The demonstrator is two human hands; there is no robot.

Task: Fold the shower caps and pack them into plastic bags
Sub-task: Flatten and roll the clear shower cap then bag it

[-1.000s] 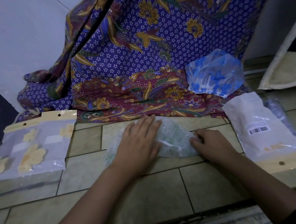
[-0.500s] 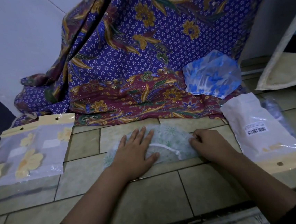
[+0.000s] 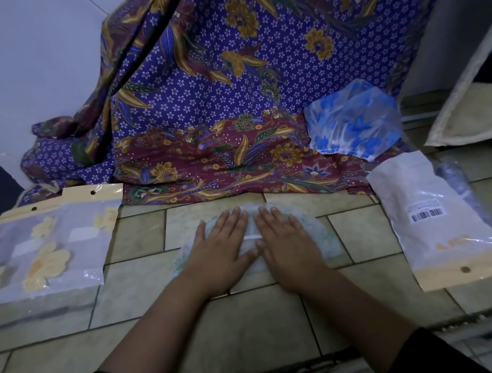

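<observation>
Pressing flat: left hand (image 3: 219, 249) and right hand (image 3: 286, 242) lie side by side, palms down, fingers straight, gripping nothing. Thin translucent green-speckled plastic shower cap (image 3: 321, 236) lies on beige tiled floor (image 3: 251, 321) directly under both palms, probably to squeeze out air so fold holds. Clear plastic bags holding yellow-flowered caps (image 3: 49, 250) well left of left hand: likely finished pile. White barcode-labelled plastic bag (image 3: 430, 213) right of right hand, handy for packing. Crumpled blue-flowered plastic shower cap (image 3: 353, 125) beyond right hand on purple batik cloth (image 3: 215, 99), probably waiting its turn.
</observation>
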